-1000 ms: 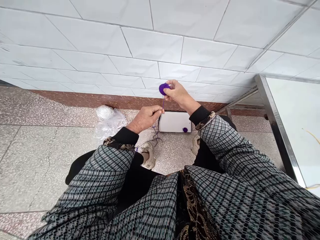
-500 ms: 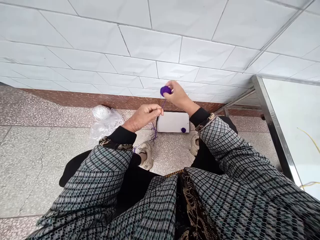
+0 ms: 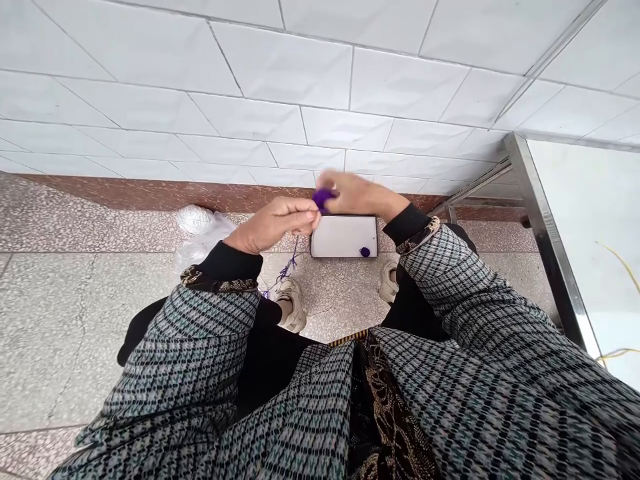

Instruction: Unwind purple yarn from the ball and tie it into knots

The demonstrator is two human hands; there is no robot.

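My right hand (image 3: 355, 195) is closed round a small purple yarn ball (image 3: 323, 197), held over the floor in front of my knees; the hand is a little blurred. My left hand (image 3: 280, 223) pinches the purple yarn strand (image 3: 293, 257) just left of the ball, almost touching it. The strand hangs down from the pinch to a loose purple tangle by my left shoe (image 3: 291, 310). Below the hands a white tray (image 3: 340, 237) lies on the floor with a second small purple ball (image 3: 365, 252) in its right corner.
A clear plastic bag with a white yarn ball (image 3: 195, 219) lies on the floor to the left, by the wall's brown skirting. A metal-framed table (image 3: 560, 247) stands at the right. White tiled wall ahead; speckled stone floor all round.
My right hand has dropped with the purple ball and come close to my left hand. The stretch of strand between the two hands has shortened to almost nothing.
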